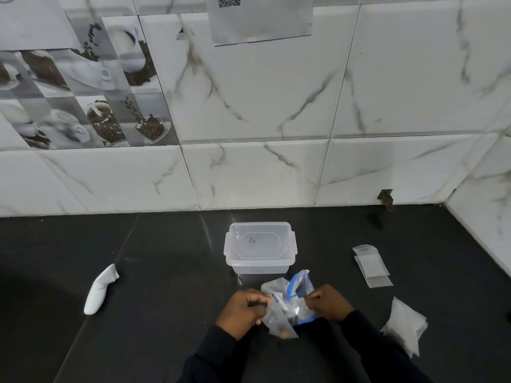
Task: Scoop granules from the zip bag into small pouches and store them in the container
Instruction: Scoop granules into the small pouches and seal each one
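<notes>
A clear zip bag point(300, 286) with a blue zip strip stands on the dark counter just in front of me. My left hand point(243, 310) pinches a small clear pouch point(278, 323) beside the bag's left edge; a few brown granules lie in the pouch's bottom corner. My right hand point(327, 302) pinches the bag's right rim. A white scoop handle shows inside the bag's mouth. The clear plastic container point(260, 248) sits behind the bag with its lid on.
Flat empty pouches point(372, 268) lie to the right of the container. A heap of pouches point(406, 326) sits at the near right. A white handheld object point(101, 290) lies on the counter at left. The tiled wall runs behind and along the right.
</notes>
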`<state>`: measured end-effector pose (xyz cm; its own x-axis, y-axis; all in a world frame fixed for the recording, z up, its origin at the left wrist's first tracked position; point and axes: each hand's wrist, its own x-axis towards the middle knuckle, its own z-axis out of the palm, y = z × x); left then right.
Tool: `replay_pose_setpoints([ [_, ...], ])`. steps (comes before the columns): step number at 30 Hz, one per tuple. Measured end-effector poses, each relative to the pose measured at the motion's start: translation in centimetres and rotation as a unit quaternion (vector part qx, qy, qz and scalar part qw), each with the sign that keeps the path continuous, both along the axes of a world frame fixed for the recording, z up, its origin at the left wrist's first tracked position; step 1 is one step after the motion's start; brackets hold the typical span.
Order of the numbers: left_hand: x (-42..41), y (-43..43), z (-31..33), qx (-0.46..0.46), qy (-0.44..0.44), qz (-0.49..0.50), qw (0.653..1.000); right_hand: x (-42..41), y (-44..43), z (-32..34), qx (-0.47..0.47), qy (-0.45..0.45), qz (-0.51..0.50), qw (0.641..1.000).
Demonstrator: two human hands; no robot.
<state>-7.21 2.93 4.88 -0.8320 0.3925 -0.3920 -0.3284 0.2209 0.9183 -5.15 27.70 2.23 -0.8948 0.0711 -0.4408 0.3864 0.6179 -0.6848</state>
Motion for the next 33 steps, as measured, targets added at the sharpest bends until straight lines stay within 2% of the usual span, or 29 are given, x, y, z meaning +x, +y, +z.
replay_pose_setpoints([
  [5,0.6,-1.5,-1.3,-0.082,-0.079,0.025,0.993,-0.7,1.3,0.8,-0.046,0.009,-0.042,0.998],
  [9,2.1,-1.0,-2.1,-0.104,-0.113,0.024,0.988,-1.3,1.5,2.0,-0.079,-0.001,-0.088,0.993],
  [16,2.7,-1.1,-2.3,-0.122,-0.097,0.039,0.987,-1.4,2.1,2.7,-0.012,0.021,-0.031,0.999],
  [19,2.7,-1.7,-1.7,-0.161,-0.047,0.021,0.986,-0.6,2.7,4.7,0.007,0.034,-0.044,0.998],
  [25,3.1,-1.6,2.3,-0.241,0.138,0.051,0.959,2.0,5.5,9.9,0.064,0.092,-0.101,0.989],
  [29,2.6,-0.3,5.5,-0.256,0.249,0.032,0.934,3.1,4.8,14.9,0.011,0.156,-0.105,0.982],
  [33,1.7,1.3,7.6,-0.243,0.287,0.013,0.926,3.1,2.6,17.4,-0.046,0.176,-0.088,0.979],
])
